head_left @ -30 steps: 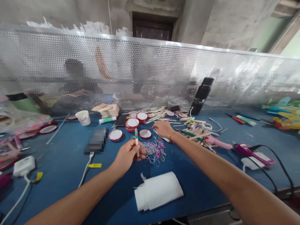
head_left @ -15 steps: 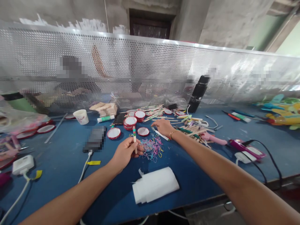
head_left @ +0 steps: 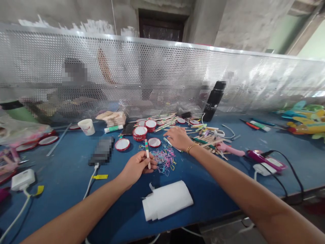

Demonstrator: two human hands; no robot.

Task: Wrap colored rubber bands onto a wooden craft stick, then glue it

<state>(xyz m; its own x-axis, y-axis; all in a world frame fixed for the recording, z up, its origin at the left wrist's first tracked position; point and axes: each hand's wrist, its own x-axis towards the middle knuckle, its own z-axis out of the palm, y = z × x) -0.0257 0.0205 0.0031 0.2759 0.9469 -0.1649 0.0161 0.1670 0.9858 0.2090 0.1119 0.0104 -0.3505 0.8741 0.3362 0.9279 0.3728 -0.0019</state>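
My left hand (head_left: 138, 166) is closed on a wooden craft stick (head_left: 147, 154), which stands nearly upright between thumb and fingers. Green and red bands mark its upper part. Just right of that hand lies a loose heap of small coloured rubber bands (head_left: 165, 159). My right hand (head_left: 177, 137) reaches low over a white marker pen (head_left: 169, 142) with its fingers extended and slightly bent. The pen lies on the table, partly covered by the hand. Round red-rimmed discs with white tops (head_left: 140, 131) are beyond my left hand, some stacked.
A folded white cloth or paper (head_left: 167, 200) lies in front. A phone (head_left: 102, 150) with a cable and a paper cup (head_left: 86, 127) stand left. Wooden sticks (head_left: 205, 144), a black bottle (head_left: 214, 101) and a purple device (head_left: 266, 161) are right. A perforated metal screen (head_left: 162, 74) closes the back.
My right hand has shifted slightly left and lower over the marker pen. My left hand keeps the craft stick, now tilted a little more to the left at its top.
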